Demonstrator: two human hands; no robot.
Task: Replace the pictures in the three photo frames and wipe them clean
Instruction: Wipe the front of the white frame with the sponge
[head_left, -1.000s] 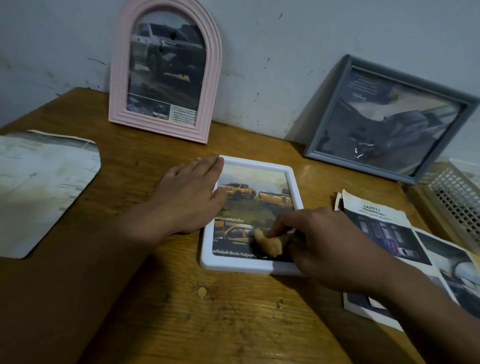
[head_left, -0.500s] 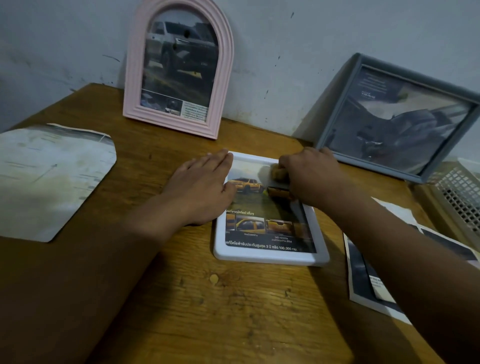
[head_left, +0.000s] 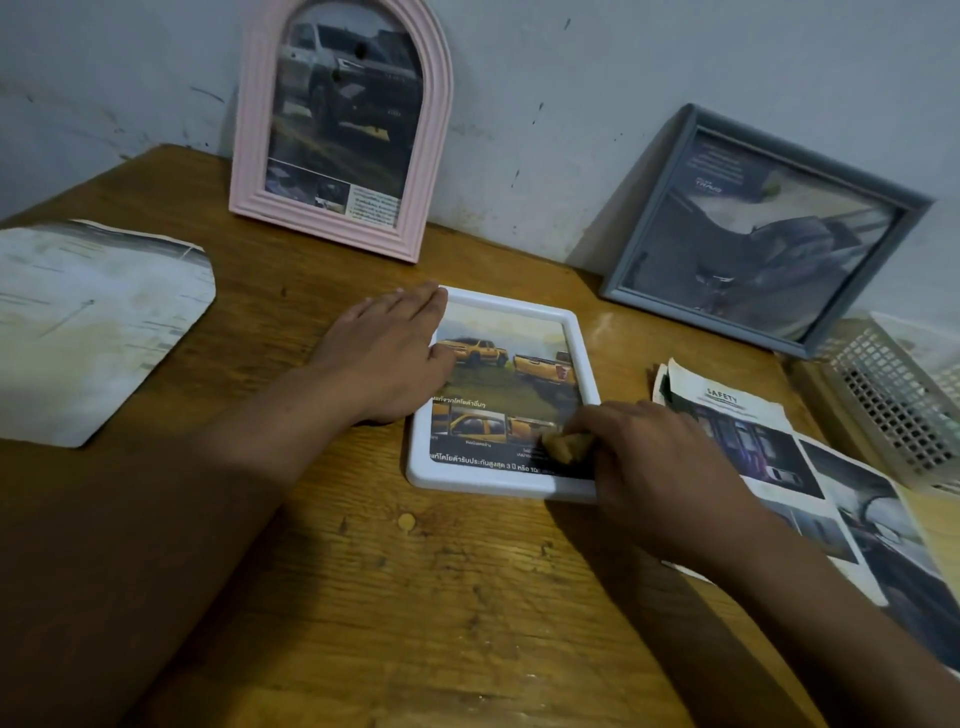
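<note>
Change: half a second ago the right hand (head_left: 660, 467) was at the far edge of the white frame (head_left: 498, 483); it is now at the near right corner, cloth with it. The left hand has stayed put.
Head view, white frame: lies flat on the counter (head_left: 441, 597), face up, long axis running away from the person, top tilted slightly left. Its picture shows yellow trucks, upright to the viewer, with a line of text along the near edge.
Left hand (head_left: 389, 358): flat, fingers straight and together, pressing on the frame's left rail and the counter beside it.
Right hand: fingers curled, pinching a small tan cloth (head_left: 566, 447) against the glass near the lower right corner.
Pink frame (head_left: 249, 130): arched, upright, leaning on the wall (head_left: 597, 78) at the back left; holds a dark truck picture.
Grey frame (head_left: 821, 332): landscape, long axis sideways, leaning on the wall at the back right, tipped down to the left.
Papers (head_left: 779, 452): printed car sheets lie overlapping to the right of the white frame, one headed SAFETY.
Cut sheet (head_left: 88, 322): pale, arch-shaped, flat at the left.
Basket (head_left: 893, 395): white mesh, at the far right edge.
Counter: worn, grained wood, with a small tan scrap (head_left: 406, 521) near the white frame.
Room: dim; the wall is pale grey, scuffed and speckled.
</note>
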